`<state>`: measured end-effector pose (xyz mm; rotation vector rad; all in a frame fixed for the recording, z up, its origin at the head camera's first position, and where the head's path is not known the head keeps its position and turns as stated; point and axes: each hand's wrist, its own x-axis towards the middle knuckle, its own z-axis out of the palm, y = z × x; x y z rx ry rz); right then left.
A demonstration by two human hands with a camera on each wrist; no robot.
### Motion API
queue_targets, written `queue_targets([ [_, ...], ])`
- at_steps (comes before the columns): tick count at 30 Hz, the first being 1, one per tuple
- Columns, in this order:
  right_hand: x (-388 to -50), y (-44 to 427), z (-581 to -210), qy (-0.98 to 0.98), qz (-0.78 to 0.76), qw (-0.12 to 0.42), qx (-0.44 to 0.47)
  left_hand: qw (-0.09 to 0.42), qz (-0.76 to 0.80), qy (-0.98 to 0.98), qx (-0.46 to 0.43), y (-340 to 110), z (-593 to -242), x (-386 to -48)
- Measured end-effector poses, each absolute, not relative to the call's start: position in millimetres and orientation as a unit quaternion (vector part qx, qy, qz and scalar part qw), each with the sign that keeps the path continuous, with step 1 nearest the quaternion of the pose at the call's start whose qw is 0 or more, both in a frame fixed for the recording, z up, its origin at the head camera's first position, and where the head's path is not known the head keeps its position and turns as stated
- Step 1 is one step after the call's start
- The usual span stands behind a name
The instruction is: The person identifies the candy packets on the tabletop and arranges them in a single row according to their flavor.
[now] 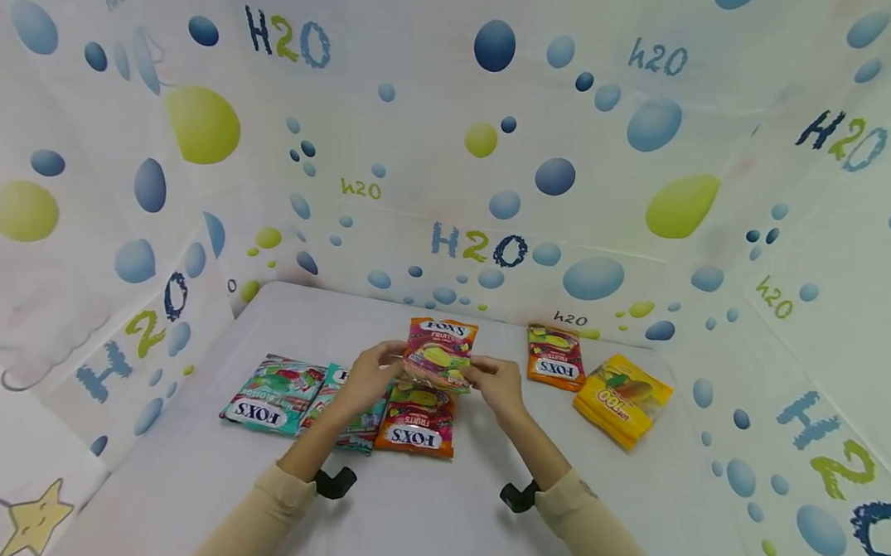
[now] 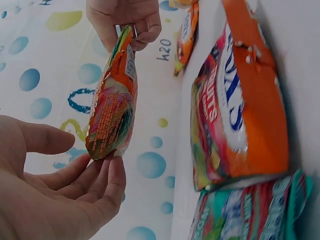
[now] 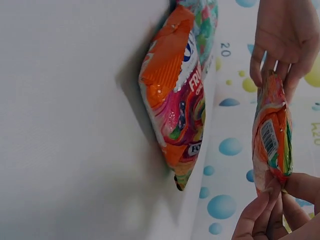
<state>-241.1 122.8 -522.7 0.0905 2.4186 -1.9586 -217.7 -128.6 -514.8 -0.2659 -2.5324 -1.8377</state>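
Observation:
An orange Fox's Fruits candy bag (image 1: 440,352) is held up between both hands, above the bags in the middle. My right hand (image 1: 499,386) pinches one lower corner between thumb and fingers, as the right wrist view shows. Fairly straight fingers of my left hand (image 2: 75,195) touch the other end from beneath, its thumb apart from the bag. Under the hands lies a second orange Fox's Fruits bag (image 1: 415,426). Left of it are two teal Fox's bags (image 1: 272,391), one of them partly behind my left forearm.
Another orange Fox's Fruits bag (image 1: 556,356) lies at the back right. Beside it is a yellow bag with a mango picture (image 1: 623,399). The white table (image 1: 472,520) meets walls of printed sheeting (image 1: 421,144) at the back and sides.

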Motion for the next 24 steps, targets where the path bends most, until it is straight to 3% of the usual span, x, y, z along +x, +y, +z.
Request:
queue_targets([
  [24,-203,176,-541,0.796,-0.603,0.009,0.061,-0.049,-0.555,-0.822,-0.121,-88,-526,-187],
])
